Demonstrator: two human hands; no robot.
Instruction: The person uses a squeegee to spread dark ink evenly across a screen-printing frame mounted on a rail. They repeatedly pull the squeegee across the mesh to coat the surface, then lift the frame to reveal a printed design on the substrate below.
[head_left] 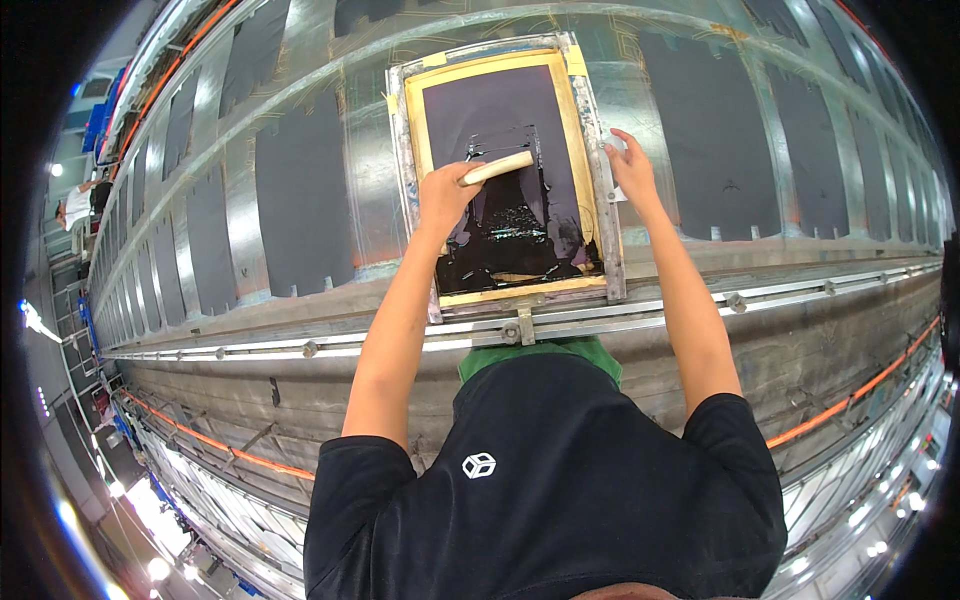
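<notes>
A dark grey, cloth-like panel (303,200) lay flat to the left on the long, shiny, grey-green table (372,165), and a straight silvery metal rail (250,351) ran along the near edge. My left hand (447,197) was closed around one end of a pale, bar-shaped wooden handle (502,167), which slanted up and rightward above the rectangular screen frame (611,255) with its yellow inner border. The frame lay directly in front of me on the table; within it, glossy black ink (505,225) covered much of the nearer half of the dark purple mesh (480,105). My right hand (632,172) held nothing, fingers parted, just beside the frame's right edge; I could not tell whether it touched. Farther right lay another dark grey panel (710,135).
</notes>
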